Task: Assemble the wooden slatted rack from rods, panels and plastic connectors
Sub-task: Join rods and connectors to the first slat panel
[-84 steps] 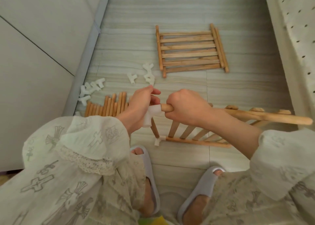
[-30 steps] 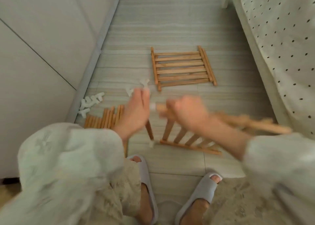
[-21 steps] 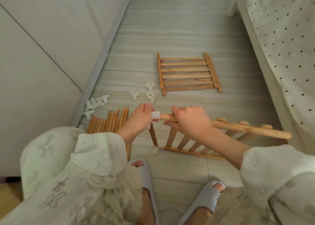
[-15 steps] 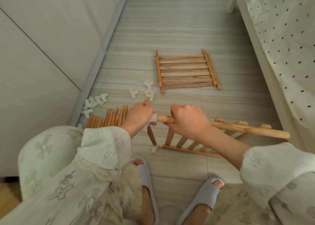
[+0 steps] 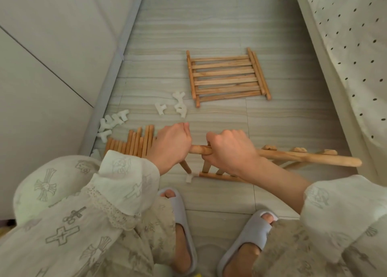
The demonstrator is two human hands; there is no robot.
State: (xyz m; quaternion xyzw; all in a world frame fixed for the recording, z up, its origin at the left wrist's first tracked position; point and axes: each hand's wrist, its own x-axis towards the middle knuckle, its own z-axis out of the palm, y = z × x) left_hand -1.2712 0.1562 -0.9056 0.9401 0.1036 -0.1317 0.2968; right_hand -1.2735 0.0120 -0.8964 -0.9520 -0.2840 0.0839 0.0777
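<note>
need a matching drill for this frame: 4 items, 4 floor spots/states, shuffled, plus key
Items:
1. slatted panel
2. loose rods
3. top rod
4. connector pile

Places:
A. gripped by the right hand
B. against the baseboard, far left
C. flat on the floor, ahead of both hands
D. bundled on the floor beside the left hand

Pairs: 1-C, 2-D, 3-A, 4-B

Upright slatted panel (image 5: 211, 168), top rod (image 5: 303, 157) level
</note>
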